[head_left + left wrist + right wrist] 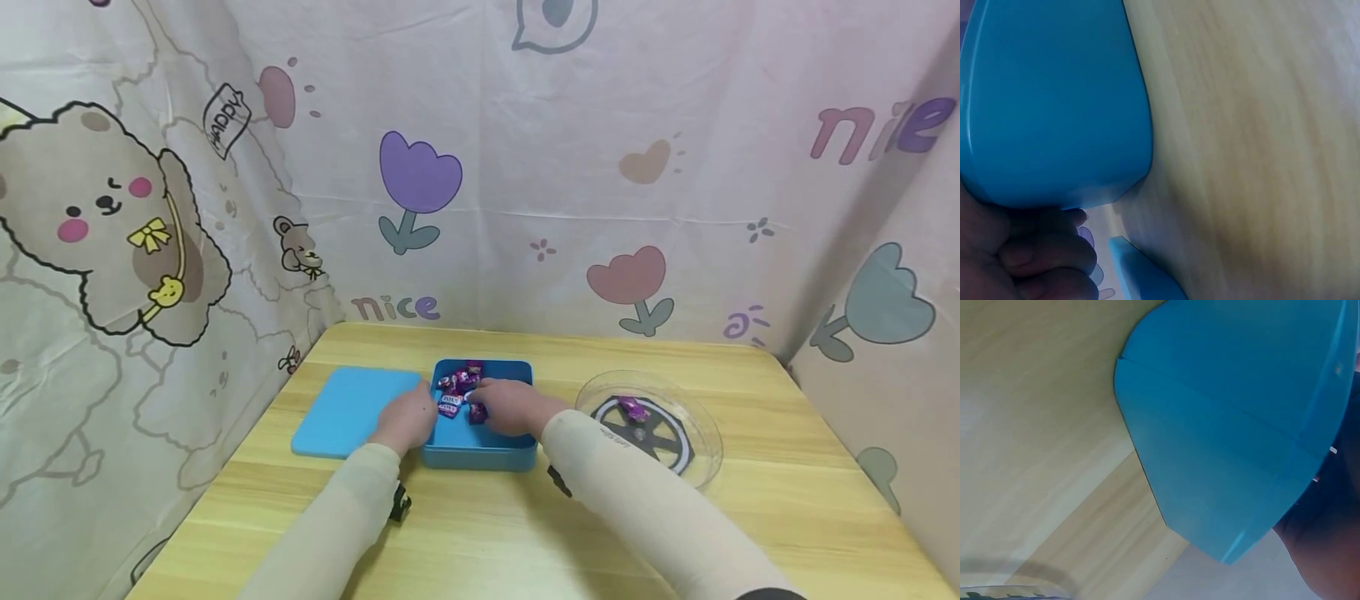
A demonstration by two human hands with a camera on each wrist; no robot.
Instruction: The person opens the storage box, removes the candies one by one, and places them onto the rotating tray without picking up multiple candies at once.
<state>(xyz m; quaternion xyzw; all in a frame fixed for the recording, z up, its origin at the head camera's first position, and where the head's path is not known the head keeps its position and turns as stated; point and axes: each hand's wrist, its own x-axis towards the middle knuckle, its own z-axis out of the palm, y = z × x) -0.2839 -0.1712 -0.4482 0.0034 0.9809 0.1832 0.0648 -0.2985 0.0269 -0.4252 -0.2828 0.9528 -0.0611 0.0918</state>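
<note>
1. Several purple-wrapped sweets (pixel 450 404) lie in the blue box (pixel 480 459) on the desk (pixel 465 533), in the head view. White lettering shows on their wrappers, too small to read with certainty.
2. The left grip (pixel 408 412) is at the box's left wall, fingers bent against it, holding the box there.
3. The right grip (pixel 513 407) reaches into the box among the sweets, fingers bent; whether it pinches one, or how wide its fingers stand, I cannot tell.
4. A flat blue slab (pixel 348 412) lies just left of the box. To the right sits a clear round dish (pixel 708 446), where a single purple sweet (pixel 633 408) lies over a dark spoked shape (pixel 660 429).
5. The backdrop cloth (pixel 517 225) reads "nice" low on the left of its middle panel, "nice" again at upper right, and "HAPPY" in a slanted tag near the bear. Small print on the right sleeve (pixel 637 492) is illegible.
6. In the left wrist view, curled fingers press close against the box's plain, unlabelled wall.
7. In the right wrist view, the box's outer corner bears no writing; the dim right grip is partly hidden behind it.
</note>
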